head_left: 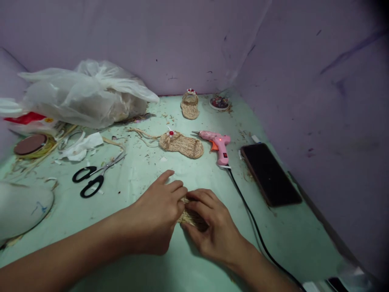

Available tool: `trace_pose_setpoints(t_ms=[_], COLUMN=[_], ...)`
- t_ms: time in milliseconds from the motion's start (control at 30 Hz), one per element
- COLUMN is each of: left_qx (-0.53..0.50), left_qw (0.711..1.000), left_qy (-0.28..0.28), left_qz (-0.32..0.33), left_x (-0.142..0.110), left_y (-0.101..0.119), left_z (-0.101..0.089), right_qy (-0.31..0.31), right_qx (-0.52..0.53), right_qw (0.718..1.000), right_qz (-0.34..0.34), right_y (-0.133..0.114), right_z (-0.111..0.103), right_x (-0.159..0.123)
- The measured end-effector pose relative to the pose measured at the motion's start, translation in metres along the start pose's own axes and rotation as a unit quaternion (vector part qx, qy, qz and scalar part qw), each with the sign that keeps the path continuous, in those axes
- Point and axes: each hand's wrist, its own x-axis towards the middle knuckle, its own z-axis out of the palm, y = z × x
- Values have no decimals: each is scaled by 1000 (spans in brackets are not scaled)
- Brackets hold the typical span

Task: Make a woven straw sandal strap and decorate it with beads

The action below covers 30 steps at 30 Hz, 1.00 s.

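Between my two hands is a braided straw piece (pixel 193 219), mostly covered by fingers, so its full shape is hidden. My right hand (pixel 214 227) grips it from the right, thumb below and fingers over the top. At its left end, my left hand (pixel 162 211) has its fingers curled in against the straw, with one finger sticking out. Just beyond the hands lies a miniature straw slipper (pixel 182 145) with a red bead and loose straw ends. A pink glue gun (pixel 215 142) with its light on rests on its side to the right of that slipper.
Black-handled scissors (pixel 99 177) lie at left, near white paper scraps (pixel 80 147) and a round brown-topped item (pixel 30 144). A plastic bag (pixel 88 95), another straw slipper (pixel 190 106) and a bead dish (pixel 219 103) stand along the wall. A phone (pixel 270 174) and black cord (pixel 251 215) are at right.
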Motion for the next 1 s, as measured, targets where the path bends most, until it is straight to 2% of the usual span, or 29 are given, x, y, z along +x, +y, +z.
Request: trace_pose_setpoints(t_ms=[433,800,1000], left_qx=[31,34,35], left_qw=[999,999,998], left_qy=[-7,15,34], left_qz=[16,27,40], left_x=[4,9,7], left_y=[-1,0,-1], left_z=[5,8,10], right_qy=[7,23,12], right_qx=[-16,-51,-56], right_qw=[1000,998,998], right_qz=[-5,-26,-30], right_y=[-1,-1,-2], right_z=[4,7,7], right_x=[3,6,7])
